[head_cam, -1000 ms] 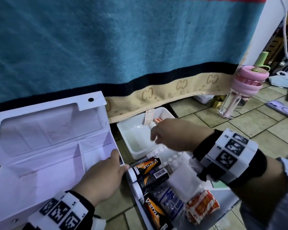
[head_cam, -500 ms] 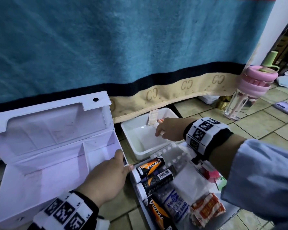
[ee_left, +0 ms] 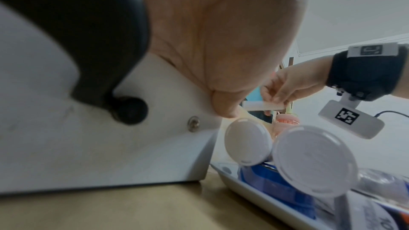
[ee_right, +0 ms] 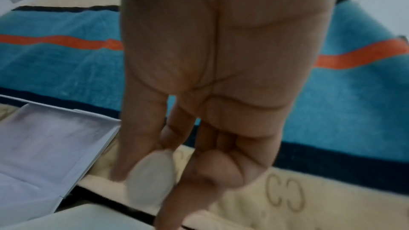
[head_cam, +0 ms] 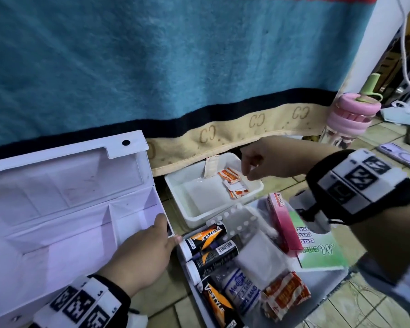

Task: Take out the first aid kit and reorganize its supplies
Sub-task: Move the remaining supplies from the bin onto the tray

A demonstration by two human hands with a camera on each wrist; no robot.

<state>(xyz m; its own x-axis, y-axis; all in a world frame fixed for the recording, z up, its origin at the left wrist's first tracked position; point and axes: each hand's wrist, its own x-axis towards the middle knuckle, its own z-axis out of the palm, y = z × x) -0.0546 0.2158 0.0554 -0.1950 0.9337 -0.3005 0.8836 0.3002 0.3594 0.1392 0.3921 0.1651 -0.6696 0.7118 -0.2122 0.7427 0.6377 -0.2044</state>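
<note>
The white first aid case lies open and bare on the floor at the left. My left hand grips its right wall, thumb inside. My right hand hovers over the right rim of a white tub and pinches a small white packet between thumb and fingertips. Orange-and-white sachets lie in the tub and a plaster strip leans on its back wall. A grey tray in front holds black-and-orange tubes, a bandage roll, a blister pack and a pink box.
A teal blanket hangs right behind the case and tub, its beige hem over the tub's back edge. A pink water bottle stands at the right, with a phone and a face mask on the tiles beyond.
My right hand has drawn back to the right from the tub's far corner, and the sachets now show lying in the tub. The left hand has stayed on the case wall.
</note>
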